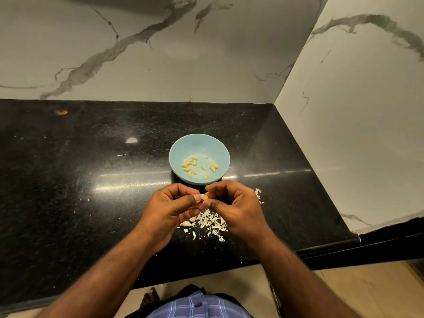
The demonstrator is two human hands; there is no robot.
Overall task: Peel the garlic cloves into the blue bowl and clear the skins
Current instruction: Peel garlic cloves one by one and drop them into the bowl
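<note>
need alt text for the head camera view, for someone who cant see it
Two hands, left hand and right hand, pinch one garlic clove between their fingertips above a black countertop. Just beyond them a blue bowl holds peeled cloves, and a heap of white skins lies on the counter under the hands.

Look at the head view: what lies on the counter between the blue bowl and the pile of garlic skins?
Bare counter; above it both hands, left hand and right hand, pinch a garlic clove, between blue bowl and garlic skins.
</note>
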